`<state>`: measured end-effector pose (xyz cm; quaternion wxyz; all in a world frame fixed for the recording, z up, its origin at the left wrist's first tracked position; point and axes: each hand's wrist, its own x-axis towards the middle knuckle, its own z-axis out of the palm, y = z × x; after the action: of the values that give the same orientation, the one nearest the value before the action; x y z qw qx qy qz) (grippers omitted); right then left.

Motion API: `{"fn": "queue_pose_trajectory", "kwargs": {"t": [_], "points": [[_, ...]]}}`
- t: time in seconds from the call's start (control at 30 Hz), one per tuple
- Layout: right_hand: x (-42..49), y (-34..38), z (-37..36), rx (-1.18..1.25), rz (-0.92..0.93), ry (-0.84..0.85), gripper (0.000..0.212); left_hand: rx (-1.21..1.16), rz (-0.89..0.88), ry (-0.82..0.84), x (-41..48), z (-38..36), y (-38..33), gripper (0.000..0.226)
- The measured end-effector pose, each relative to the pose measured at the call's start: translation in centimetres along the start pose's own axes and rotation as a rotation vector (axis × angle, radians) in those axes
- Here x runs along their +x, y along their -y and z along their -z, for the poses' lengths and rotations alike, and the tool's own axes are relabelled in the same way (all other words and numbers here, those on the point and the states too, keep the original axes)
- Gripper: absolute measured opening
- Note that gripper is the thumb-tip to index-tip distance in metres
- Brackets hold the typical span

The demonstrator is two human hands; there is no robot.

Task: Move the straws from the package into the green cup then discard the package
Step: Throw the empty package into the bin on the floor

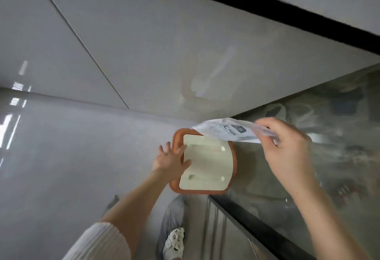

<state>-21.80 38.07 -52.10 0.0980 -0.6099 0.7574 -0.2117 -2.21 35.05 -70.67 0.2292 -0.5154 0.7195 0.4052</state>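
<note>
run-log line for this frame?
phase: discard | right hand: pinching package over bin | left hand: on bin lid | package: not dropped

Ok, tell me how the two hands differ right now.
The right hand is raised and pinches the white package by one end; the left hand is lower, fingers spread flat on the cream lid of the orange bin. Right is closed on something, left is open. Both are bare and near the bin.

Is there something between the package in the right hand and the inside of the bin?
Yes. The bin's cream lid appears closed under the package. The left hand rests on the lid's near edge; the right hand holds the package above.
</note>
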Motion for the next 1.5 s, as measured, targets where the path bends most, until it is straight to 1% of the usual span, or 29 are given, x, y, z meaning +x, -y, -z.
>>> {"fn": "queue_pose_trajectory", "kwargs": {"t": [0.13,0.27,0.33,0.5,0.6,0.67,0.77,0.83,0.9,0.97,1.07,1.13,1.17,1.2,1.27,1.37,1.4,1.43,1.5], "points": [[0.5,-1.0,-0.4,0.035,0.011,0.041,0.019,-0.128,0.013,0.090,1.6,-2.3,-0.5,0.049],[1.4,-0.9,-0.6,0.130,-0.050,0.175,0.014,-0.324,0.047,0.109,1.9,-3.4,-0.8,0.044],[1.7,-0.8,-0.7,0.149,-0.060,0.254,0.015,-0.362,0.034,0.092,1.8,-3.6,-0.5,0.043],[1.5,-0.6,-0.2,0.196,-0.094,0.422,0.026,-0.403,-0.028,0.033,1.2,-4.2,0.3,0.039],[0.6,-0.5,0.5,0.226,-0.118,0.555,0.030,-0.445,-0.051,-0.076,0.6,-4.5,0.8,0.039],[0.3,-0.5,0.9,0.260,-0.182,0.654,0.033,-0.460,-0.066,-0.137,0.2,-4.6,1.1,0.038],[0.3,-0.6,1.3,0.285,-0.277,0.801,0.034,-0.467,-0.100,-0.168,-0.2,-4.8,1.2,0.036],[0.6,-0.6,1.3,0.297,-0.307,0.855,0.030,-0.479,-0.112,-0.163,-0.4,-5.0,1.2,0.036],[0.9,-0.6,0.6,0.324,-0.328,0.870,0.027,-0.492,-0.113,-0.147,-0.5,-5.4,1.3,0.037],[1.2,-0.8,-1.3,0.361,-0.376,0.923,0.024,-0.491,-0.123,-0.123,-0.9,-5.8,1.5,0.037],[1.2,-2.1,-5.7,0.415,-0.554,1.064,0.015,-0.483,-0.151,-0.081,-2.2,-6.6,1.8,0.036],[0.6,-3.6,-9.0,0.375,-0.682,1.118,0.018,-0.460,-0.170,-0.068,-3.2,-7.6,2.1,0.036],[0.0,-4.2,-10.6,0.330,-0.723,1.102,0.019,-0.443,-0.176,-0.068,-3.5,-8.0,2.2,0.036],[-0.8,-4.9,-12.2,0.257,-0.725,1.061,0.017,-0.431,-0.179,-0.072,-3.8,-8.5,2.4,0.037],[-2.4,-6.0,-15.1,0.047,-0.622,0.973,0.015,-0.431,-0.187,-0.090,-4.1,-9.1,2.5,0.037],[-4.8,-6.6,-18.0,-0.383,-0.341,0.855,0.014,-0.438,-0.213,-0.121,-4.0,-9.5,2.6,0.038],[-5.5,-6.8,-18.7,-0.460,-0.260,0.825,0.016,-0.437,-0.216,-0.128,-3.8,-9.5,2.6,0.038],[-6.0,-7.0,-19.3,-0.480,-0.217,0.822,0.019,-0.438,-0.216,-0.132,-3.6,-9.6,2.6,0.038],[-6.8,-7.0,-20.4,-0.433,-0.195,0.814,0.018,-0.440,-0.218,-0.130,-3.4,-9.7,2.7,0.039]]}}
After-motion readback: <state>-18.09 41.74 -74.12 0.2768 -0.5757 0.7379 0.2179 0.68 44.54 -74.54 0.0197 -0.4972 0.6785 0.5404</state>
